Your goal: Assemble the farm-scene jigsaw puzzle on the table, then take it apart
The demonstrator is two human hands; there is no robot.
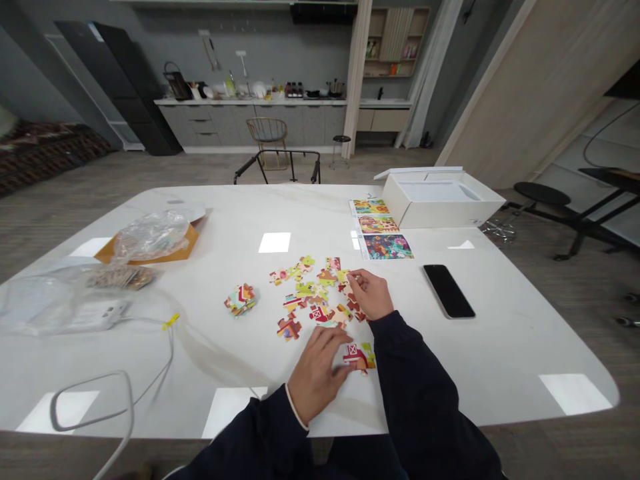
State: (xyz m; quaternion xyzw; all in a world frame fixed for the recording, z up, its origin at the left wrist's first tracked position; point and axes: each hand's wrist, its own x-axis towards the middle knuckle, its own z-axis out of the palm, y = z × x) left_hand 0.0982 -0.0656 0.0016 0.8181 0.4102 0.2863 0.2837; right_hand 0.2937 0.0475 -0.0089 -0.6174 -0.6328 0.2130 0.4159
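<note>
My right hand (373,293) is over the right edge of a spread of loose jigsaw pieces (311,291), its thumb and forefinger closed at a yellow-green puzzle piece (342,275). Nearer the table's front edge, my left hand (320,373) has its thumb and fingers apart. They reach the left side of a few joined puzzle pieces (359,357) with a red barn and some green. A small pile of puzzle pieces (241,300) lies to the left of the spread. What is under my right palm is hidden.
Three picture cards (377,223) lie beside an open white box (445,197) at the back right. A phone (449,291) rests right of my hand. To the left are a plastic bag on an orange-yellow sheet (150,240), bagged pieces (120,275) and a white cable (127,393).
</note>
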